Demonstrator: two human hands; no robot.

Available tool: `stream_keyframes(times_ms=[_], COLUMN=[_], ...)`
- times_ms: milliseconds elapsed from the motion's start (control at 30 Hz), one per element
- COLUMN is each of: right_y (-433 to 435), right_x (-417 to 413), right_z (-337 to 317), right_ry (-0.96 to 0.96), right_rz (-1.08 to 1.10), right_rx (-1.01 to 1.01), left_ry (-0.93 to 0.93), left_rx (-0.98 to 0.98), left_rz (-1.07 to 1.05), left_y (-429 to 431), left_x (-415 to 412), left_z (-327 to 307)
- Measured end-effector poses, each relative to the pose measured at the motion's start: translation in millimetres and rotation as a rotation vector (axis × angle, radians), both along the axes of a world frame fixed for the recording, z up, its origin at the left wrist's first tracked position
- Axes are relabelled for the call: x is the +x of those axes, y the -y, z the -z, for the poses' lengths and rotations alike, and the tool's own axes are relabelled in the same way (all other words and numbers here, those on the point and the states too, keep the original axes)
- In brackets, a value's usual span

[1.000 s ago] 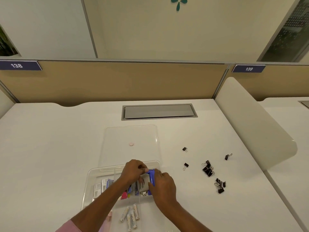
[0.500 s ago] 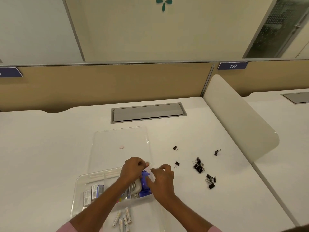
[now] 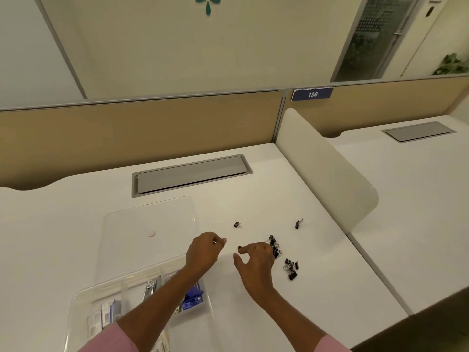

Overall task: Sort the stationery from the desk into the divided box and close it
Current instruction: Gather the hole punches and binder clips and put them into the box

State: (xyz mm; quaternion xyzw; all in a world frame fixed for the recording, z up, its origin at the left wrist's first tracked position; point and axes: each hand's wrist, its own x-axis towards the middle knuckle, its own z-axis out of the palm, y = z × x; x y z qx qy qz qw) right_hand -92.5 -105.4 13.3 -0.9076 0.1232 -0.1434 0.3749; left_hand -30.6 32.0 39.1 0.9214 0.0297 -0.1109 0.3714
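Note:
The clear divided box (image 3: 83, 295) sits at the lower left, its lid (image 3: 149, 219) lying open flat behind it. Inside are a blue stapler (image 3: 192, 299), a silver metal tool (image 3: 150, 288) and small staple packs (image 3: 106, 316). Black binder clips lie on the desk to the right: one single clip (image 3: 237, 225), another (image 3: 299, 223), a cluster (image 3: 275, 246) and a second cluster (image 3: 291, 268). My left hand (image 3: 204, 252) hovers past the box's far right corner with its fingers curled shut. My right hand (image 3: 253, 260) is open, its index fingertip at a small clip (image 3: 239, 247).
A grey cable flap (image 3: 190, 175) is set into the desk behind the lid. A white curved divider panel (image 3: 327, 171) bounds the desk on the right. A small pink dot (image 3: 151, 234) shows through the lid. The desk's right edge drops away near the lower right.
Both hands left the stapler in the box and moved up and right onto the desk. The right hand reached the nearest binder clip. The view swung to the right.

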Motion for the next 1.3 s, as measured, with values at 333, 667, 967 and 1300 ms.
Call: stream_keyframes(times_ms=[333, 667, 967, 1300], right_y=[72.4, 117.4, 122.8, 120.0], right_x=[11.2, 31.9, 52.6, 63.2], right_z=[4.3, 19.7, 31.0, 40.8], right_ry=[-0.170, -0.313, -0.461, -0.464], right_rz=[0.151, 0.081, -0.126, -0.239], right_rx=[0.286, 0.178, -0.055, -0.208], left_ry=[-0.079, 0.062, 0.144, 0.268], left_rx=[0.052, 0.473, 0.531, 0.606], left_rz=[0.109, 0.326, 0.319, 0.272], left_y=[46.9, 79.1, 82.0, 84.5], left_x=[19.2, 24.8, 33.6, 42.8], left_z=[27.3, 58.6, 71.3, 77.3])
